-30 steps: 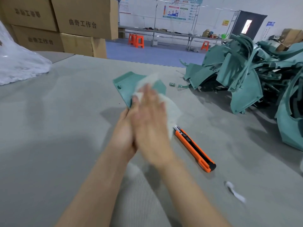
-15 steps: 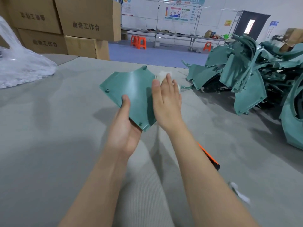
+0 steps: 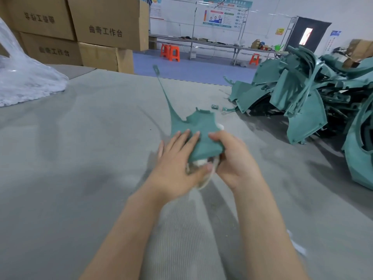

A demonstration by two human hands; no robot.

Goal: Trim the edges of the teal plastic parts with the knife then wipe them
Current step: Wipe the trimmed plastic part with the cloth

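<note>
I hold a teal plastic part [image 3: 198, 128] above the grey table, tilted nearly edge-on, with a thin corner reaching up and away. My left hand [image 3: 177, 164] grips its near edge, fingers spread over the top face. My right hand [image 3: 234, 158] grips the part's right side with a white cloth [image 3: 199, 164] bunched under the part between both hands. The orange knife is hidden behind my right forearm.
A big pile of teal plastic parts [image 3: 314, 100] covers the table's right side. Small teal offcuts [image 3: 215, 106] lie near it. Cardboard boxes [image 3: 80, 31] and a clear plastic bag [image 3: 24, 79] stand at the back left. A white scrap [image 3: 298, 247] lies at my right forearm.
The part has swung from flat, face toward me, to almost edge-on. My right hand moved from wiping the top face to gripping the right side, with the cloth now under the part.
</note>
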